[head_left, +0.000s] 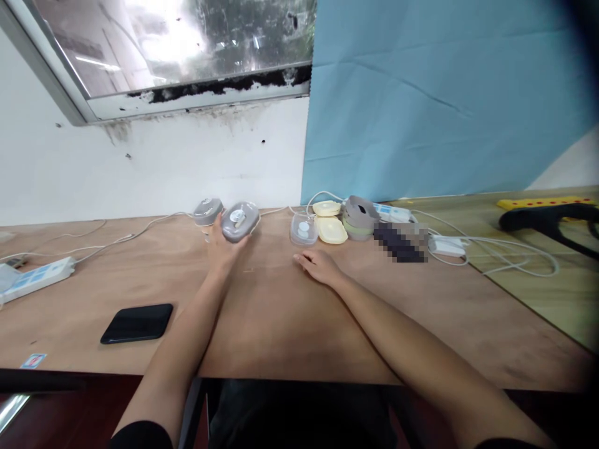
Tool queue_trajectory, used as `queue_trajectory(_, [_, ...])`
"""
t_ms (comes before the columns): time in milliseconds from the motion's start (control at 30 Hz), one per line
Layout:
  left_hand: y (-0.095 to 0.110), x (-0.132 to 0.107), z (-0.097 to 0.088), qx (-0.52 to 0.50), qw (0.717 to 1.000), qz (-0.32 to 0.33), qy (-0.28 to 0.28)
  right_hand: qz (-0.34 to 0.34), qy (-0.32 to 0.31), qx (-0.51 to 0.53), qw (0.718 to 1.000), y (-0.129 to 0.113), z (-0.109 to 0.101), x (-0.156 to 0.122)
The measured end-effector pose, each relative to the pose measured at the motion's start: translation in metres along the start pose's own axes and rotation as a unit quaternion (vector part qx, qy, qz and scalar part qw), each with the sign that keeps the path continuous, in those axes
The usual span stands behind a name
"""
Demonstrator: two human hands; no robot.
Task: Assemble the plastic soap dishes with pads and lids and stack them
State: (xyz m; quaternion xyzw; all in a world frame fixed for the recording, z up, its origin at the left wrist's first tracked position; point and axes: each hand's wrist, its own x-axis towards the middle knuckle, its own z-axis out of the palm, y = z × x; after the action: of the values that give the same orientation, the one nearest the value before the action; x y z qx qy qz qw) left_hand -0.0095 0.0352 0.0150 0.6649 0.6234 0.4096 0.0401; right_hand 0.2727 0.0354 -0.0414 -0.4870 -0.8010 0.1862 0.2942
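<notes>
My left hand (225,251) is closed on a grey rounded food container (240,220) with a clear-looking top and a white round mark. It holds the container tilted above the far part of the table. Just left of it stands a similar grey container (208,211). My right hand (321,267) rests on the tabletop with loosely bent fingers and nothing visible in them. Beyond its fingers lies a clear lid-like piece (303,229) with white round marks. Beside that are a pale yellow shallow piece (332,230), a second yellow piece (326,208) and stacked grey containers (360,217).
A black phone (137,323) lies at front left, near a white power strip (40,279). White cables (519,249) and an adapter (447,246) lie at right. A pixelated dark patch (400,243) covers something there. A black-and-yellow object (552,215) sits far right.
</notes>
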Motion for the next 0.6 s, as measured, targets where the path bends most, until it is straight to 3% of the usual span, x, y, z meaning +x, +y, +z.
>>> queue_trajectory(33, [0.000,0.006,-0.001,0.018,0.998,-0.023,0.058,-0.001,-0.001,-0.001,1.000,0.000,0.000,0.000])
queue_trajectory(100, [-0.001,0.018,0.002,0.040,0.990,-0.058,0.122,-0.002,-0.004,-0.002,1.000,-0.001,0.000,0.000])
queue_trajectory(333, [-0.002,0.036,0.025,0.127,0.969,-0.150,0.150,-0.009,-0.016,-0.006,1.000,0.001,-0.002,-0.001])
queue_trajectory(600, [0.001,0.047,0.041,0.163,0.941,-0.191,0.226,-0.020,-0.021,-0.010,1.000,0.003,0.000,0.001])
